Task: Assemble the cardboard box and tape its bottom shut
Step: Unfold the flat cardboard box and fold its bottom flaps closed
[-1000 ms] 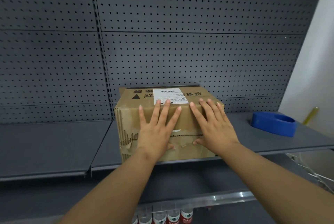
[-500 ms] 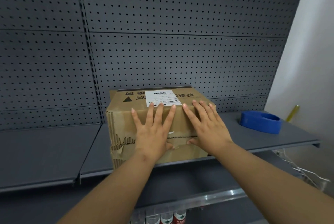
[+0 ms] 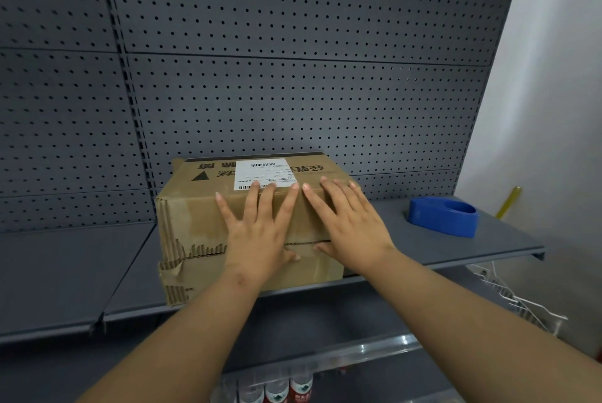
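Behind everything stands a grey pegboard wall (image 3: 293,93), and below it the grey shelf (image 3: 423,249) carries the cardboard box (image 3: 192,223), which sits at the shelf's front edge with its flaps folded closed and a jagged seam across the top. A white label (image 3: 264,171) is stuck on its far side. My left hand (image 3: 257,233) and right hand (image 3: 351,226) lie flat on the box side by side, fingers (image 3: 250,204) straight and spread, pressing the flaps down and gripping nothing. Well apart to the right, a blue tape dispenser (image 3: 443,215) rests on the same shelf. Bottles (image 3: 280,389) show on a lower shelf.
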Available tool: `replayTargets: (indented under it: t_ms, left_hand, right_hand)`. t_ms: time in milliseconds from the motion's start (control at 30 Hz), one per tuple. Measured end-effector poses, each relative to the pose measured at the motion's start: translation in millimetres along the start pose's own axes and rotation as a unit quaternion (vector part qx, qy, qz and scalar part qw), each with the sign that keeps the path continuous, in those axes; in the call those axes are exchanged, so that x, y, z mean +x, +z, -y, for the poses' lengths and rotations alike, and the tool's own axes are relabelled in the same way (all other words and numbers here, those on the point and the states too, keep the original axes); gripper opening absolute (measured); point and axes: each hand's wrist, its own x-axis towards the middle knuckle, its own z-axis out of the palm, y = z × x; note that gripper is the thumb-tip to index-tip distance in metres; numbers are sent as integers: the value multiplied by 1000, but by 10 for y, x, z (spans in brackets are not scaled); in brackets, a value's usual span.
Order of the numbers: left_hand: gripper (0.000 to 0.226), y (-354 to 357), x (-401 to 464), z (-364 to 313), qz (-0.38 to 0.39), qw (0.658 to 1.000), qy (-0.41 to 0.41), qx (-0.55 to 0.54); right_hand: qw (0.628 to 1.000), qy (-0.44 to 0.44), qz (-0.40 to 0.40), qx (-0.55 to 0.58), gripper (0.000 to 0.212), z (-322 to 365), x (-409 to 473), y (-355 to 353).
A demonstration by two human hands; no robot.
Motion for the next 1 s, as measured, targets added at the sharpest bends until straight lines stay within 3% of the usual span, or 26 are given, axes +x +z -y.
replayTargets:
  t_ms: [200,367,1000]
  left_hand:
    - [124,-54,20,-134,20,1000,-11,6]
    - [120,-88,47,-197,32,999,-18,8]
    - [116,-61,218,-654,11,1000,-19,-4]
  right_hand:
    - [999,10,31,2,113,-157,-38,-38]
    - [994,12,71,79,100,-272,-35,-81]
    - [994,8,71,83,96,-727,-142,-64]
